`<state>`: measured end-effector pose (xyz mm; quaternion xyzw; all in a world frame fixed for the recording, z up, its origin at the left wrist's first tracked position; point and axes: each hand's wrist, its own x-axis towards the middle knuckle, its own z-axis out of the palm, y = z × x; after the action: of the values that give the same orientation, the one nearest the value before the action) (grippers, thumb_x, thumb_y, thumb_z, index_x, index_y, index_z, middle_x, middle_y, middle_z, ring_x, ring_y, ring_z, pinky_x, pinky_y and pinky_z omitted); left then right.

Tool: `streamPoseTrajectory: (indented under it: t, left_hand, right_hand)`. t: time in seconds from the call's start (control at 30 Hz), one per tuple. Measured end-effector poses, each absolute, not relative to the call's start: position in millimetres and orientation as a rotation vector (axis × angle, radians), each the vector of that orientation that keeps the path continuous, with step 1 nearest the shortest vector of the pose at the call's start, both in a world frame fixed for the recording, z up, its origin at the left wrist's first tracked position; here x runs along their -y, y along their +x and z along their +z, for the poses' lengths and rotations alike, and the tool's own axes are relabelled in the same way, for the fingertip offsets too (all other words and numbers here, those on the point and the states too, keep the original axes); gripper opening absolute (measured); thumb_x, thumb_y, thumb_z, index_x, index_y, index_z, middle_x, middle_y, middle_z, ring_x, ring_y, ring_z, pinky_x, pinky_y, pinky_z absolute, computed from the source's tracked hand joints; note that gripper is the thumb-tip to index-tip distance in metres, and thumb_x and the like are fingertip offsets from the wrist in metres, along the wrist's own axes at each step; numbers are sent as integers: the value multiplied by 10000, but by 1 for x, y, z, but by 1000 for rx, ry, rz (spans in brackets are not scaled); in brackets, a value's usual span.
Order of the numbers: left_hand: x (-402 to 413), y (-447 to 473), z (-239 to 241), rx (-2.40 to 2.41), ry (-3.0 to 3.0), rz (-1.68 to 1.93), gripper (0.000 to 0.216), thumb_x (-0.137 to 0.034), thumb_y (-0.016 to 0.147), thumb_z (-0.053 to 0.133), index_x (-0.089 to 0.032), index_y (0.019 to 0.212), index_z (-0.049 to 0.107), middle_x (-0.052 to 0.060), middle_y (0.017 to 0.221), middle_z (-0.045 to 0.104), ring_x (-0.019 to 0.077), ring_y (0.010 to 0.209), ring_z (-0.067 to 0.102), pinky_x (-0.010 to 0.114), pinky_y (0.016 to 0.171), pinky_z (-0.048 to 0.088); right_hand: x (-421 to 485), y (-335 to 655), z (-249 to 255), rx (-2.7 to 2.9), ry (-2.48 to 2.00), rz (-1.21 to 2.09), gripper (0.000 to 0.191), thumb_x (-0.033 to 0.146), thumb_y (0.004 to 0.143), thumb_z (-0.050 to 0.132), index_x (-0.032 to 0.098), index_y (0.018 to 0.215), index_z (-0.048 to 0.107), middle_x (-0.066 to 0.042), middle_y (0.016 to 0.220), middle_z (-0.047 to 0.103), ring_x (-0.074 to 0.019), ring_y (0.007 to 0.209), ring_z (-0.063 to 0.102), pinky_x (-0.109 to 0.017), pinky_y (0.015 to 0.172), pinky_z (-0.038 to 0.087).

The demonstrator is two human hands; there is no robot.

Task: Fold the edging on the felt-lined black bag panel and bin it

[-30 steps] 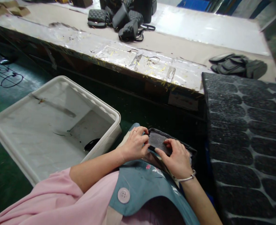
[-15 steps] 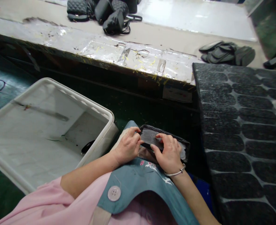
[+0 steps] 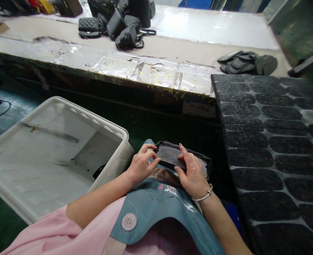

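Observation:
A flat black bag piece with a grey felt-like panel [image 3: 172, 156] lies on my lap. My left hand [image 3: 142, 164] pinches its left end, fingers bent around the edge. My right hand [image 3: 192, 171], with a silver bracelet at the wrist, lies on the panel's right half, fingers pressed down on the grey surface. Both hands touch the piece; its right end sticks out past my right hand.
A white plastic tub [image 3: 111, 127] stands to my left, with a small dark item at its bottom. A stack of black sheets with oval cut-outs [image 3: 273, 141] is on my right. The long workbench [image 3: 151, 67] ahead carries quilted black bags [image 3: 124, 33] and dark flat pieces [image 3: 245, 62].
My right-hand fingers have flattened and slid along the grey panel. My left hand stays at the left end. The camera view shifted slightly.

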<state>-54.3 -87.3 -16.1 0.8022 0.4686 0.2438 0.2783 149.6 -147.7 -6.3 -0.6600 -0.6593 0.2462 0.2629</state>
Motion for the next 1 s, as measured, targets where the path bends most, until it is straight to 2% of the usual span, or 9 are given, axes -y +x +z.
streamPoseTrajectory:
  t: [0.17, 0.33, 0.5, 0.6, 0.7, 0.77, 0.83, 0.9, 1.0]
  left_hand:
    - [88, -54, -18, -1286, 2136, 704, 142, -284, 845, 605, -184, 744, 608, 61, 1069, 588, 176, 963, 607, 283, 776, 523]
    - [90, -53, -15, -1267, 2381, 671, 101, -270, 874, 564, -176, 863, 600, 78, 1055, 583, 183, 973, 600, 285, 781, 520]
    - [93, -49, 1, -1079, 2740, 838, 367, -209, 849, 590, -265, 1211, 563, 109, 1273, 482, 274, 1204, 461, 468, 1001, 398]
    - [97, -36, 6, -609, 2878, 528, 439, -224, 880, 537, -314, 1307, 487, 56, 1412, 410, 293, 1359, 282, 512, 1103, 261]
    - [98, -23, 3, -429, 2893, 176, 484, -314, 915, 489, -316, 1387, 382, 32, 1507, 290, 325, 1419, 95, 588, 1115, 158]
    - [97, -19, -1, -402, 2875, 63, 486, -320, 935, 444, -312, 1409, 340, 25, 1526, 249, 321, 1425, 57, 613, 1106, 134]
    - [96, -18, -5, -393, 2853, 9, 479, -292, 950, 399, -303, 1421, 312, 20, 1529, 240, 308, 1426, 72, 618, 1101, 129]
    - [95, -18, -7, -394, 2836, -17, 494, -254, 947, 387, -293, 1430, 290, 22, 1533, 227, 307, 1423, 91, 622, 1095, 131]
    - [95, -19, -8, -390, 2831, -21, 517, -227, 931, 408, -288, 1431, 290, 35, 1526, 247, 309, 1417, 122, 625, 1088, 119]
  right_hand:
    - [167, 171, 0, 1596, -1630, 696, 669, 46, 821, 396, 279, 1438, 279, -80, 1252, 444, -163, 1003, 590, -372, 939, 487]
    - [197, 205, 8, 1478, -1915, 233, 518, 267, 850, 575, 208, 1346, 436, -108, 1243, 524, -242, 1136, 523, -443, 1005, 437]
    - [196, 192, -9, 1510, -2104, 125, 817, 513, 756, 648, 115, 1405, 351, -198, 1306, 444, -346, 1229, 402, -549, 1032, 355]
    - [188, 178, -23, 1435, -2163, 217, 1005, 561, 689, 693, 106, 1457, 229, -226, 1331, 397, -373, 1244, 386, -565, 1015, 365]
    - [188, 179, -28, 1362, -2133, 390, 1084, 520, 672, 728, 135, 1483, 120, -225, 1362, 371, -357, 1235, 420, -536, 977, 424]
    - [195, 187, -27, 1405, -2041, 459, 996, 459, 698, 729, 176, 1474, 174, -194, 1389, 363, -326, 1257, 413, -508, 1004, 416]
    - [204, 199, -27, 1456, -1937, 490, 765, 391, 736, 711, 216, 1393, 360, -152, 1398, 372, -296, 1267, 410, -485, 1031, 399]
    - [212, 210, -27, 1461, -1855, 521, 484, 339, 759, 697, 229, 1203, 540, -122, 1369, 405, -279, 1237, 443, -474, 1024, 409]
    - [217, 220, -31, 1430, -1789, 539, 207, 296, 754, 707, 214, 920, 616, -106, 1294, 447, -272, 1171, 493, -473, 995, 429]
